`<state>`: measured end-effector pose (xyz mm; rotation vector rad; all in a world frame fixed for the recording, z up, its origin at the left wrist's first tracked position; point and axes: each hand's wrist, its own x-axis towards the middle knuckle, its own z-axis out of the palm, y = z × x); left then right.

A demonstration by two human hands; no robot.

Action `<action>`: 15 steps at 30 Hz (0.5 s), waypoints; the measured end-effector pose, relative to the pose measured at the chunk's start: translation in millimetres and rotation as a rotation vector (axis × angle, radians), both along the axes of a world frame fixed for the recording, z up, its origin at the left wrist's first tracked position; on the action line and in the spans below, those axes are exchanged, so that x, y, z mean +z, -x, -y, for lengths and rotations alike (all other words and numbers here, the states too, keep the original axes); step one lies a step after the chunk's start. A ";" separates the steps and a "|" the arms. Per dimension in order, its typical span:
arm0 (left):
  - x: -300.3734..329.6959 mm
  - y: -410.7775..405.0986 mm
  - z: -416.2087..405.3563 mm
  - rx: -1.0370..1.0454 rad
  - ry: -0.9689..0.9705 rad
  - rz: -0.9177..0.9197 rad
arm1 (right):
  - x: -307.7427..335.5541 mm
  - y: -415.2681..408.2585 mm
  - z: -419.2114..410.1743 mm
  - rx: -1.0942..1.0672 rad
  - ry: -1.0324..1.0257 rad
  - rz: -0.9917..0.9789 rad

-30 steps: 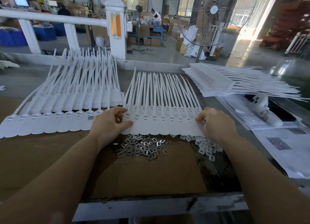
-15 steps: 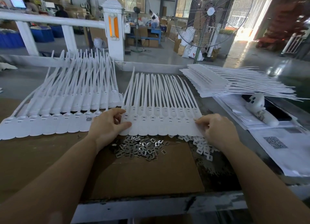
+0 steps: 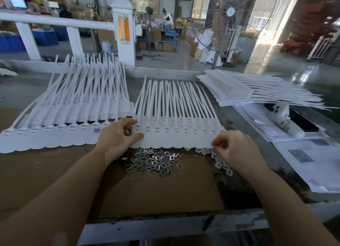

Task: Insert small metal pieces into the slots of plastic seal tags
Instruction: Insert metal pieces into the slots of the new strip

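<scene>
right hand (image 3: pixel 237 150) has slid back off the row of seal tags (image 3: pixel 174 133) to its near right corner.
fingers curled, pinching that corner; left hand (image 3: pixel 117 137) still pinches the left end, metal pieces (image 3: pixel 152 161) heaped just below.

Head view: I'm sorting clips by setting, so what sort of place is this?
Most likely a factory assembly floor. White seal tags lie in rows on a bench beside a heap of metal pieces, a big industrial fan stands behind, and other work tables with cartons fill the hall.
</scene>
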<state>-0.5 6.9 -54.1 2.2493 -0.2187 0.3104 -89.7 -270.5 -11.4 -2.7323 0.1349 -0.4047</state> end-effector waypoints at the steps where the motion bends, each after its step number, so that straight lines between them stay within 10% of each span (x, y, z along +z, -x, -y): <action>1: 0.4 -0.2 0.2 0.002 0.000 -0.001 | 0.2 1.4 -1.6 -0.003 0.011 -0.006; 15: -0.5 -1.0 -0.2 0.004 -0.008 -0.005 | -2.7 7.7 -9.0 -0.048 0.169 -0.029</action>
